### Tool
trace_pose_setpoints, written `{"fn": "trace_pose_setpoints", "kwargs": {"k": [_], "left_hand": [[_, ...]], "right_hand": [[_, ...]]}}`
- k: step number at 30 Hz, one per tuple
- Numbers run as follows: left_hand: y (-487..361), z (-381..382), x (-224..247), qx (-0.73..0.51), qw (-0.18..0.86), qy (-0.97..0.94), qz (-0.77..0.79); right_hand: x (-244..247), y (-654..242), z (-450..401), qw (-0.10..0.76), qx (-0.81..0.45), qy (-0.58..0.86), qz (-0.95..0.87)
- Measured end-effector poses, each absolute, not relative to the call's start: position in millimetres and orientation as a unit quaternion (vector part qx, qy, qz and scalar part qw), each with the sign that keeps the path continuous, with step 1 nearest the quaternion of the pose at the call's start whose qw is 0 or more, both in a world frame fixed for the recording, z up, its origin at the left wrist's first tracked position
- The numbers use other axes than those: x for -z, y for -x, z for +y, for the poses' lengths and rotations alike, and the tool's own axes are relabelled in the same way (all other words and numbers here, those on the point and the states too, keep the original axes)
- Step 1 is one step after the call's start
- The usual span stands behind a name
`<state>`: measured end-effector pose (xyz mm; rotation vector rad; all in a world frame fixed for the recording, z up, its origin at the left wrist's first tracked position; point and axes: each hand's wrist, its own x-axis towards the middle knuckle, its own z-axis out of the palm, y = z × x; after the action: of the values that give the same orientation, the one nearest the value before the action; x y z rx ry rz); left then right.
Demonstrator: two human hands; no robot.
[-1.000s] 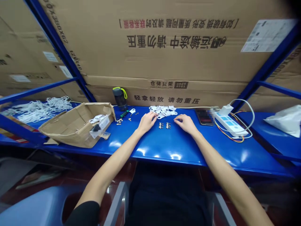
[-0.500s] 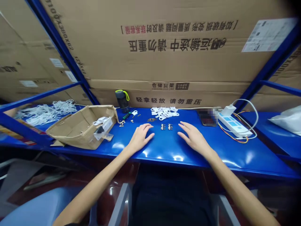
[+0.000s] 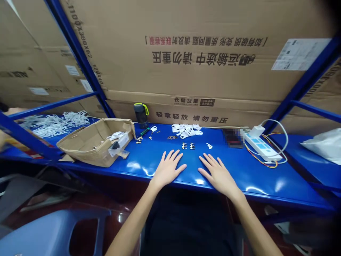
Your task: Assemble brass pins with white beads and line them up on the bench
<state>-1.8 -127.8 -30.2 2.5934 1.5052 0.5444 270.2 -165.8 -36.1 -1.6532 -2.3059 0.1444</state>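
Your left hand [image 3: 167,169] and right hand [image 3: 218,174] lie empty on the blue bench [image 3: 247,174], fingers spread apart, near the small metal terminals [image 3: 187,145], which look light and fiddly, best pinched by their ends.

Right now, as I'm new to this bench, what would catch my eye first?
The long glossy blue bench stands out, with huge brown cardboard boxes behind it. At its middle, the left hand and right hand lie flat near the front edge, below a heap of white plastic parts. Further left sits an open cardboard box.
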Motion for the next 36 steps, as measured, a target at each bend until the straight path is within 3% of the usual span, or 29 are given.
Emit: {"fn": "trace_pose_setpoints", "kwargs": {"k": [36], "left_hand": [[11, -126, 19, -0.205, 0.036, -0.862, 0.461]], "right_hand": [[32, -282, -153, 0.187, -0.010, 0.565, -0.803]]}}
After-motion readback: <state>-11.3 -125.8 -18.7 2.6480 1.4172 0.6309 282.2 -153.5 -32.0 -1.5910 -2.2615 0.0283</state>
